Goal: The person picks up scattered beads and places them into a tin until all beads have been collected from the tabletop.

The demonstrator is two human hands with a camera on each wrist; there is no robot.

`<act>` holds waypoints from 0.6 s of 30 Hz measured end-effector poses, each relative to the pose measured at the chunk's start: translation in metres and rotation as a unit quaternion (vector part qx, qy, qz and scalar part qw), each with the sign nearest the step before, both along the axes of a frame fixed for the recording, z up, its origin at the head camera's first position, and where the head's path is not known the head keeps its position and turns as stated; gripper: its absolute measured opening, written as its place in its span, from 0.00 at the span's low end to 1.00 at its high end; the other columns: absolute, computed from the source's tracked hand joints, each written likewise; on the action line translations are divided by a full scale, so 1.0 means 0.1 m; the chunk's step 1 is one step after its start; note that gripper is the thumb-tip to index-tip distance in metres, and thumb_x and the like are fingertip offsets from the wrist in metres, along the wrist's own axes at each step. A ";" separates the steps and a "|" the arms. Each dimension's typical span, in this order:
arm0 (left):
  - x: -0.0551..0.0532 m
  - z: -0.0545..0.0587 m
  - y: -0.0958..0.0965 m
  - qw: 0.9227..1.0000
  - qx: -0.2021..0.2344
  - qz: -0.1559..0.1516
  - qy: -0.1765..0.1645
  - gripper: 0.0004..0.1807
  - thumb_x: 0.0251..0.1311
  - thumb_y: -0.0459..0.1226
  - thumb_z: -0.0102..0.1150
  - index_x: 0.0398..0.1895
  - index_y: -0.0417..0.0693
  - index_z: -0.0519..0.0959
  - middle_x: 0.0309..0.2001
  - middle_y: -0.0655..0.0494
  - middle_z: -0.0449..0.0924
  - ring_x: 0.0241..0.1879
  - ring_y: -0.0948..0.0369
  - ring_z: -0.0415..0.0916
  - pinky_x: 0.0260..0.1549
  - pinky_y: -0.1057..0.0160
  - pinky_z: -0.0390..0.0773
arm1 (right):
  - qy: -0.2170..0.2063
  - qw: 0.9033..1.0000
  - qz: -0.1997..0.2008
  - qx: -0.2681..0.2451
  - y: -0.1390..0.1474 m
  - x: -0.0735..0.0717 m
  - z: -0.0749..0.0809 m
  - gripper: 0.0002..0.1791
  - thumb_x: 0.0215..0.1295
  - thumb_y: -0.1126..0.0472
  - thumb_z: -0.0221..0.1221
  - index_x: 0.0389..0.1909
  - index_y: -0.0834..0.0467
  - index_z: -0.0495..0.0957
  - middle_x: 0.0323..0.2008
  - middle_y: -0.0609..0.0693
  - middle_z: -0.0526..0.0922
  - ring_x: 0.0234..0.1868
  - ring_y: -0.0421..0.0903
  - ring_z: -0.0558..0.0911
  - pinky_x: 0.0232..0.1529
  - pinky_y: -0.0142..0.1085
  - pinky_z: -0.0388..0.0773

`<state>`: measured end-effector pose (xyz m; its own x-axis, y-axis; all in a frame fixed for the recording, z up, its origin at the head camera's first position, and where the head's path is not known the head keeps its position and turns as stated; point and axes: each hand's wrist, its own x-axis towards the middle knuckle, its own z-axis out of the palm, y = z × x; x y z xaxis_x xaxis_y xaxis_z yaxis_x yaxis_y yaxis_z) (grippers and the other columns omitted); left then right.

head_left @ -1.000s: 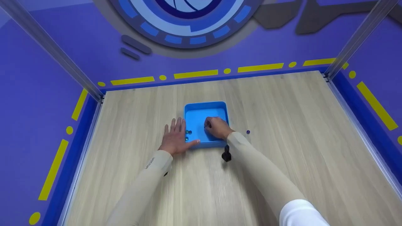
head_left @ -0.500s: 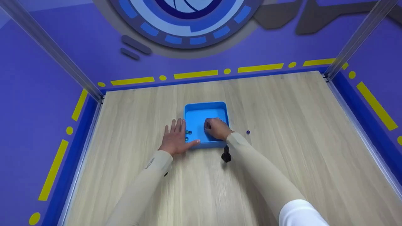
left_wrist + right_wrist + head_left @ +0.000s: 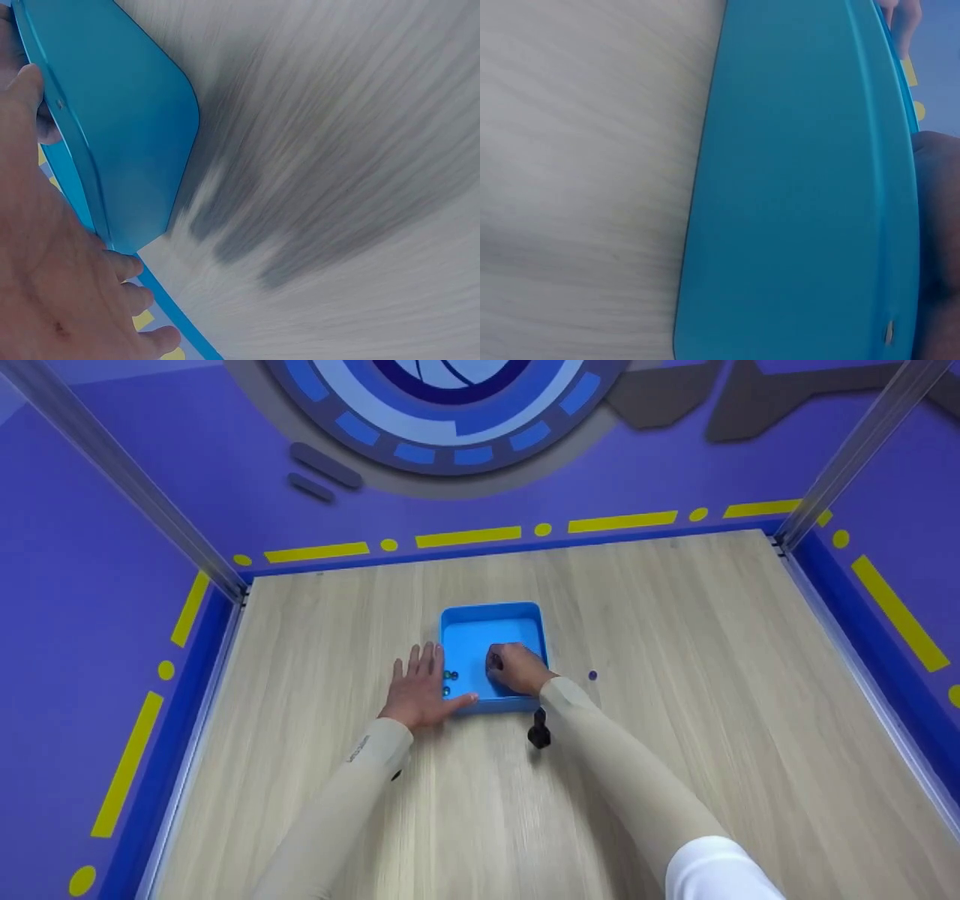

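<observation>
A square blue box (image 3: 480, 631) stands on the wooden table. My left hand (image 3: 414, 696) rests against its left side with straight fingers spread, the thumb lying over the near rim. In the left wrist view, the palm (image 3: 45, 285) leans along the box wall (image 3: 127, 112). Inside the box, my right hand (image 3: 519, 667) has curled fingers, thumb and forefinger together, pinching what looks like a small dark marble, mostly hidden. Several small marbles (image 3: 454, 676) lie in the left part of the box, close to my left hand. The right wrist view mainly shows the box's outer wall (image 3: 795, 180).
A purple marble (image 3: 592, 676) lies on the table (image 3: 675, 660) to the right of the box. A black camera mount (image 3: 539, 731) hangs under the right wrist. Purple-blue panels (image 3: 450, 510) with yellow marks border the table at the back and both sides.
My right hand has shifted very slightly down inside the box, its fingertips curling in a little more. The left hand, the box and the visible marbles have kept their places.
</observation>
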<state>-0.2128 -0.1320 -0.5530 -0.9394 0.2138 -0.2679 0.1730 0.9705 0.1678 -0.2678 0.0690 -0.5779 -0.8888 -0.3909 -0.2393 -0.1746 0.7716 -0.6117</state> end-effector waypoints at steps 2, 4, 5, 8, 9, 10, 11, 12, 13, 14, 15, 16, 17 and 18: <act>0.00 0.00 0.00 1.000 0.002 -0.001 0.002 0.63 0.51 0.77 0.39 0.78 0.46 0.38 0.79 0.47 0.38 0.78 0.46 0.33 0.73 0.39 0.40 | -0.002 1.000 0.001 -0.005 0.00 0.00 0.00 0.05 0.68 0.62 0.57 0.40 0.55 0.80 0.36 0.48 0.82 0.38 0.45 0.77 0.46 0.38 0.77; 0.00 0.00 0.00 1.000 0.003 0.000 0.002 0.62 0.51 0.77 0.40 0.78 0.46 0.38 0.79 0.47 0.38 0.78 0.46 0.34 0.73 0.39 0.40 | -0.001 1.000 0.002 -0.009 0.00 0.00 0.01 0.05 0.68 0.62 0.58 0.40 0.55 0.80 0.37 0.48 0.82 0.39 0.44 0.78 0.46 0.38 0.78; 0.00 0.00 0.00 1.000 0.003 0.000 0.003 0.62 0.51 0.77 0.40 0.78 0.46 0.38 0.79 0.47 0.38 0.78 0.46 0.34 0.73 0.39 0.40 | 0.001 1.000 0.004 -0.011 0.00 0.01 0.01 0.05 0.68 0.62 0.58 0.41 0.55 0.80 0.37 0.48 0.82 0.39 0.44 0.78 0.46 0.38 0.78; 0.01 0.01 0.01 1.000 0.005 0.002 0.005 0.62 0.51 0.76 0.41 0.78 0.46 0.40 0.79 0.46 0.39 0.78 0.46 0.35 0.72 0.39 0.41 | 0.014 1.000 0.011 -0.017 0.01 0.00 0.02 0.05 0.67 0.64 0.58 0.40 0.57 0.81 0.37 0.49 0.83 0.39 0.44 0.78 0.46 0.38 0.78; 0.01 0.01 0.01 1.000 0.005 0.002 0.006 0.62 0.51 0.76 0.41 0.78 0.46 0.40 0.79 0.46 0.40 0.78 0.46 0.35 0.72 0.39 0.41 | 0.018 1.000 0.013 -0.017 0.01 0.00 0.03 0.05 0.67 0.64 0.57 0.40 0.58 0.81 0.37 0.49 0.83 0.39 0.44 0.78 0.46 0.39 0.78; 0.01 0.02 0.02 1.000 0.004 0.003 0.007 0.62 0.51 0.76 0.41 0.78 0.46 0.40 0.79 0.46 0.40 0.78 0.46 0.35 0.72 0.39 0.41 | 0.022 1.000 0.014 -0.017 0.02 0.00 0.04 0.05 0.67 0.64 0.57 0.40 0.58 0.81 0.37 0.50 0.83 0.38 0.44 0.78 0.46 0.39 0.78; 0.01 0.02 0.02 1.000 0.003 0.003 0.008 0.62 0.51 0.76 0.41 0.78 0.46 0.40 0.79 0.46 0.40 0.78 0.46 0.35 0.72 0.39 0.41 | 0.026 0.999 0.015 -0.017 0.02 -0.01 0.05 0.05 0.67 0.64 0.57 0.39 0.58 0.81 0.37 0.50 0.83 0.38 0.44 0.78 0.46 0.39 0.78; 0.01 0.02 0.02 1.000 0.002 0.004 0.009 0.62 0.51 0.76 0.42 0.78 0.46 0.40 0.79 0.46 0.40 0.78 0.46 0.36 0.72 0.39 0.41 | 0.029 0.999 0.015 -0.017 0.03 -0.01 0.05 0.05 0.67 0.64 0.57 0.39 0.58 0.81 0.38 0.50 0.83 0.38 0.44 0.78 0.46 0.39 0.78; 0.01 0.02 0.02 1.000 0.002 0.005 0.009 0.62 0.51 0.76 0.41 0.78 0.46 0.40 0.79 0.46 0.40 0.78 0.46 0.36 0.72 0.39 0.41 | 0.030 0.999 0.013 -0.016 0.03 -0.01 0.07 0.05 0.67 0.64 0.57 0.39 0.58 0.81 0.38 0.50 0.84 0.39 0.44 0.78 0.46 0.39 0.78; 0.01 0.01 0.02 1.000 0.003 0.005 0.009 0.62 0.51 0.76 0.42 0.78 0.46 0.40 0.79 0.46 0.40 0.78 0.46 0.36 0.72 0.39 0.41 | 0.029 0.999 0.010 -0.015 0.04 -0.02 0.07 0.06 0.67 0.63 0.57 0.40 0.58 0.81 0.38 0.50 0.83 0.39 0.44 0.78 0.46 0.40 0.78; 0.01 0.01 0.02 1.000 0.003 0.006 0.008 0.62 0.51 0.76 0.42 0.78 0.46 0.40 0.79 0.46 0.40 0.78 0.46 0.35 0.72 0.39 0.41 | 0.028 0.999 0.008 -0.012 0.05 -0.02 0.08 0.06 0.67 0.63 0.57 0.40 0.58 0.81 0.38 0.50 0.83 0.39 0.44 0.78 0.47 0.40 0.78; 0.01 0.01 0.02 1.000 0.004 0.007 0.007 0.62 0.51 0.76 0.42 0.78 0.46 0.40 0.79 0.46 0.40 0.78 0.46 0.35 0.72 0.39 0.41 | 0.026 1.000 0.004 -0.010 0.05 -0.02 0.09 0.06 0.68 0.62 0.57 0.41 0.58 0.81 0.39 0.50 0.83 0.40 0.44 0.78 0.47 0.40 0.79; 0.01 0.01 0.02 1.000 0.005 0.008 0.007 0.62 0.51 0.76 0.42 0.78 0.46 0.40 0.79 0.46 0.40 0.78 0.46 0.35 0.72 0.39 0.41 | 0.024 1.000 0.001 -0.008 0.06 -0.03 0.10 0.07 0.68 0.62 0.57 0.42 0.57 0.81 0.39 0.50 0.83 0.40 0.44 0.79 0.47 0.40 0.79; 0.00 0.01 0.02 1.000 0.006 0.009 0.005 0.62 0.51 0.76 0.43 0.78 0.46 0.39 0.79 0.46 0.40 0.78 0.46 0.35 0.72 0.39 0.41 | 0.023 1.000 -0.002 -0.006 0.06 -0.03 0.11 0.07 0.68 0.61 0.57 0.43 0.57 0.81 0.40 0.50 0.83 0.41 0.44 0.79 0.48 0.40 0.79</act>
